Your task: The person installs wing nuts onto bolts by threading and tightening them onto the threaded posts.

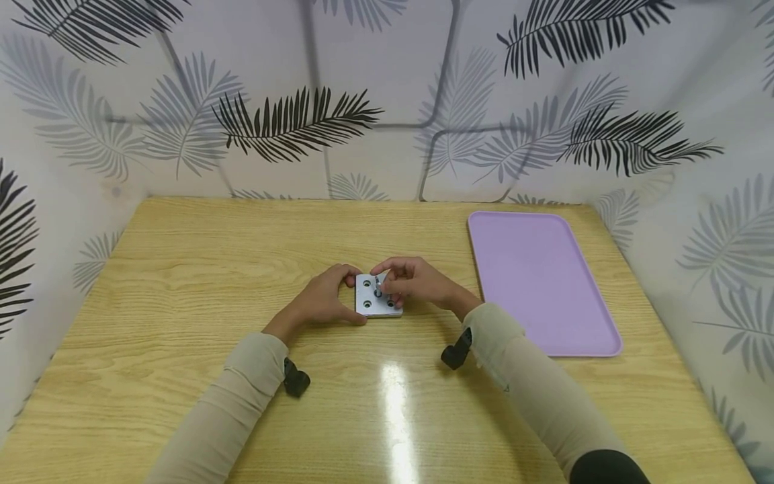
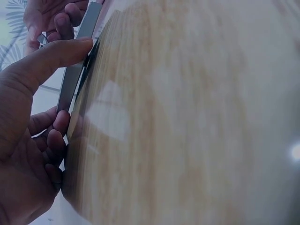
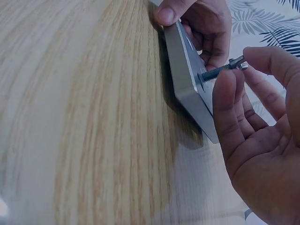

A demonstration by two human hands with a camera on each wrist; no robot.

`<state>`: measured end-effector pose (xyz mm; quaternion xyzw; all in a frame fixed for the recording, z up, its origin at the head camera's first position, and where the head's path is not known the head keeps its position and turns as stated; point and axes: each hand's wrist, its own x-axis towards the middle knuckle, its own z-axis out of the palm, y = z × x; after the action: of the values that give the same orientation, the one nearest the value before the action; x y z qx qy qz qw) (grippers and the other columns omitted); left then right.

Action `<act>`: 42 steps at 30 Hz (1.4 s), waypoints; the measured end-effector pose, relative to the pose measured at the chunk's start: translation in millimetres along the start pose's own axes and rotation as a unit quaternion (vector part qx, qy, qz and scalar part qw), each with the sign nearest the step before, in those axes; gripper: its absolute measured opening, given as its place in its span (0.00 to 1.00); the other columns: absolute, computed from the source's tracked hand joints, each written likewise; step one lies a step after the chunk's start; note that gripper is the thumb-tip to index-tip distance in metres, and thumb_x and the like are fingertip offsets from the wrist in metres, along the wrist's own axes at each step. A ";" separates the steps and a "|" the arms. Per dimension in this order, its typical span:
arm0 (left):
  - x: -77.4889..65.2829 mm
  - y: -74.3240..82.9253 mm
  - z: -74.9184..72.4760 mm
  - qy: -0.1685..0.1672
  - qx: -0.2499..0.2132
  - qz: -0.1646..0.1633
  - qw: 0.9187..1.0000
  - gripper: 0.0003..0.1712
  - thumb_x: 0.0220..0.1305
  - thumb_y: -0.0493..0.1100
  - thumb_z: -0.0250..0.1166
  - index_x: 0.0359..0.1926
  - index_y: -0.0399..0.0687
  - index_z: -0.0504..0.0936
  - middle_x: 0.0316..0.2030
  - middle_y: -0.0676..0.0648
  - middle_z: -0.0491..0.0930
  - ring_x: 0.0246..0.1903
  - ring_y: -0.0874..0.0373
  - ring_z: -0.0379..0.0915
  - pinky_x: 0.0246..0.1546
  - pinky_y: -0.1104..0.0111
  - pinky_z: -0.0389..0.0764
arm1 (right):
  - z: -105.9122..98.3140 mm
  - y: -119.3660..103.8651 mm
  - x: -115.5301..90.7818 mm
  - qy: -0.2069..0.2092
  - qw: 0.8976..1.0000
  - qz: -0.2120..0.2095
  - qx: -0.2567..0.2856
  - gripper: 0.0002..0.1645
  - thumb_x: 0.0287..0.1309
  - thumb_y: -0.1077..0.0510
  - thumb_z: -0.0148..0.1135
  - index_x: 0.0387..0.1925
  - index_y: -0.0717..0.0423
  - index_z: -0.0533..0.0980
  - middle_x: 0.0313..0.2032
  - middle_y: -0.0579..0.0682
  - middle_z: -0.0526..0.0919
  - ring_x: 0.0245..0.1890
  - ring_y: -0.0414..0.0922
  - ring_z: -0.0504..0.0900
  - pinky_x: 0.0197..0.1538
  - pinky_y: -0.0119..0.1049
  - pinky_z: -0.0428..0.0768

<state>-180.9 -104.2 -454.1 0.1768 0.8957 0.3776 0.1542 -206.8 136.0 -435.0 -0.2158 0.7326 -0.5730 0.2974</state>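
Note:
A square grey metal plate (image 1: 377, 310) with several holes lies on the wooden table. My left hand (image 1: 325, 296) grips its left side, thumb at the near edge and fingers round the far edge. From the middle of the plate a dark threaded bolt (image 3: 213, 74) sticks up. At the bolt's top sits a small silver piece that looks like a wing nut (image 3: 237, 61). My right hand (image 1: 420, 281) pinches this wing nut between its fingertips, its fingers covering part of the plate. The right wrist view shows the plate's thick side edge and the bolt's thread.
A flat lilac tray (image 1: 544, 282) lies on the right side of the wooden table (image 1: 211, 255). Behind the table hangs a pale cloth (image 1: 387, 161) with a leaf print. Black wrist cameras (image 1: 296, 378) are strapped at both sleeves.

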 end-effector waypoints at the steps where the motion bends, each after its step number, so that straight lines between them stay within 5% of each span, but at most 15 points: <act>1: 0.1 -0.1 0.0 0.000 0.000 0.000 1.000 0.47 0.41 0.53 0.83 0.62 0.47 0.71 0.49 0.47 0.72 0.50 0.53 0.67 0.58 0.58 0.68 | 0.0 -0.1 -0.2 -0.001 1.000 -0.002 0.000 0.20 0.67 0.64 0.58 0.60 0.63 0.74 0.32 0.50 0.80 0.27 0.40 0.77 0.32 0.32 0.79; 18: 1.4 -3.2 2.4 0.003 0.007 -0.002 1.000 0.48 0.41 0.53 0.83 0.62 0.49 0.71 0.49 0.48 0.73 0.50 0.53 0.68 0.59 0.58 0.68 | -1.1 3.8 1.2 0.015 1.000 0.007 0.010 0.15 0.73 0.61 0.51 0.53 0.69 0.73 0.33 0.47 0.81 0.30 0.39 0.81 0.36 0.31 0.83; 35: -0.3 0.1 1.5 0.004 0.013 -0.001 1.000 0.48 0.42 0.53 0.83 0.63 0.48 0.71 0.49 0.48 0.72 0.50 0.53 0.68 0.59 0.58 0.68 | -4.0 4.3 -1.6 0.021 0.999 0.025 0.028 0.09 0.69 0.63 0.57 0.43 0.68 0.76 0.32 0.48 0.81 0.29 0.39 0.81 0.36 0.31 0.82; 42: 0.0 -1.0 2.0 0.005 0.012 -0.002 1.000 0.47 0.41 0.53 0.83 0.62 0.49 0.71 0.49 0.49 0.72 0.49 0.53 0.67 0.57 0.59 0.68 | -2.9 0.0 -2.9 0.010 0.999 0.024 0.036 0.13 0.68 0.65 0.57 0.51 0.67 0.73 0.32 0.48 0.81 0.29 0.40 0.80 0.36 0.31 0.82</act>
<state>-180.4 -103.6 -456.1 0.1751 0.9015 0.3671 0.1480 -206.7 140.0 -434.0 -0.1809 0.7193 -0.5941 0.3113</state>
